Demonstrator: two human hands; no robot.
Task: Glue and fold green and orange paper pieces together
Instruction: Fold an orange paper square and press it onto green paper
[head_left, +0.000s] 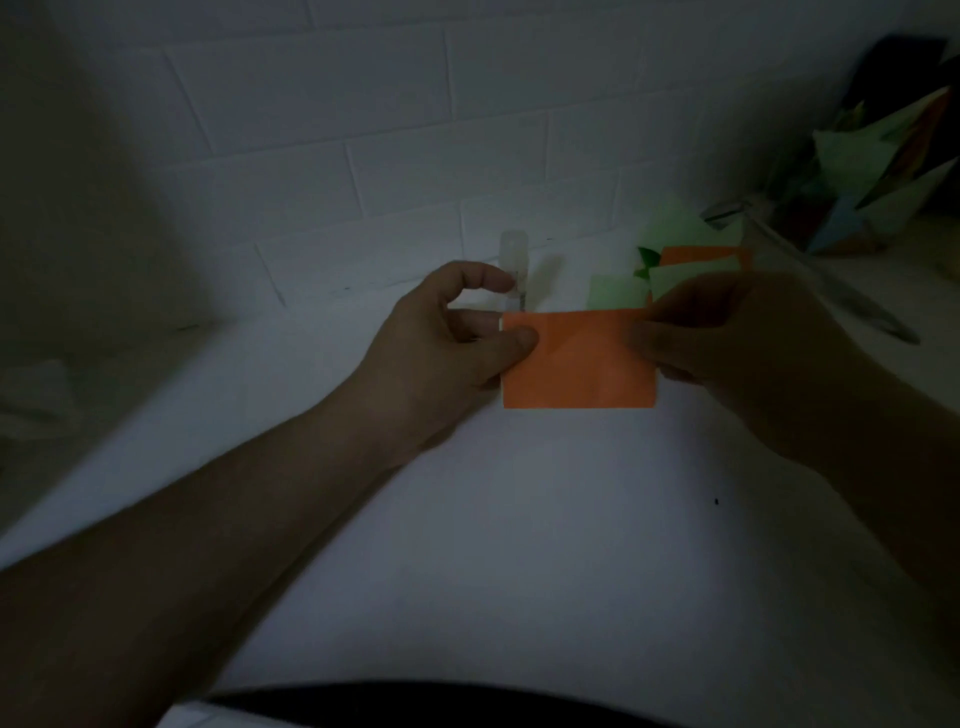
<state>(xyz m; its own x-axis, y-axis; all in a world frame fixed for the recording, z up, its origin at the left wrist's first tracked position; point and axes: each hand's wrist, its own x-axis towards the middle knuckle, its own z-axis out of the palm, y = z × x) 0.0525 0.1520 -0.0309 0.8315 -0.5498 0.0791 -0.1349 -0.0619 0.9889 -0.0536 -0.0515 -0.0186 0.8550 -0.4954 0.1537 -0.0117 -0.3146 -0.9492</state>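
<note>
We cannot see the right fingertips: they lie behind the orange sheet (579, 358), whose right edge the right hand (727, 343) covers. Our left thumb (514, 340) hides the sheet's left margin. Behind the left index finger stands a pale tube (514, 260), its lower part hidden and its label unreadable. Beyond the right knuckles, green paper (615, 291) is partly covered. The paper pile (883, 171) at the right edge is blurred and cut off.

Single head-worn wide-angle view, looking forward and down, close over the white table (519, 545); brick-pattern wall (363, 130) fills the upper frame. Dim, edges curved.
</note>
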